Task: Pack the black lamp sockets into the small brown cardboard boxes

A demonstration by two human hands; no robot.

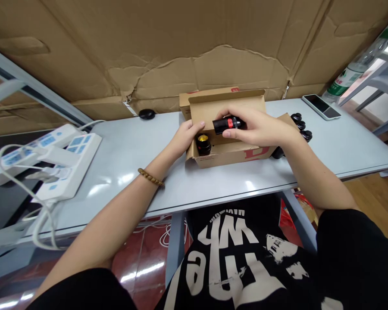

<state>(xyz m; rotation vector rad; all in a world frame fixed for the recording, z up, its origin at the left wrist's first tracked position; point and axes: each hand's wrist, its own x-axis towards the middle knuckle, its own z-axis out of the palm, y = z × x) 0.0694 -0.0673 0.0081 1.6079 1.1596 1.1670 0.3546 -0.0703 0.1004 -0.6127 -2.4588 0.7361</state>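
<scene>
My right hand (254, 125) is closed around a short black cylinder with a red label (222, 126) and a darker tapered end. I hold it tilted almost flat above an open cardboard box (226, 158); its exact kind cannot be made out. My left hand (188, 134) grips the left end of the box, thumb over the edge and the other fingers partly hidden. Inside the box's left end stands a black round piece with a gold threaded opening (203, 144). The box's flap (228, 105) is raised at the back.
Another cardboard box (185, 102) lies behind. Several black round parts (300, 124) sit right of the box, near a phone (321, 106) and a bottle (345, 82). A black disc (146, 114) and white power strips (74, 165) are leftward on the table (129, 146). Cardboard (194, 43) stands behind.
</scene>
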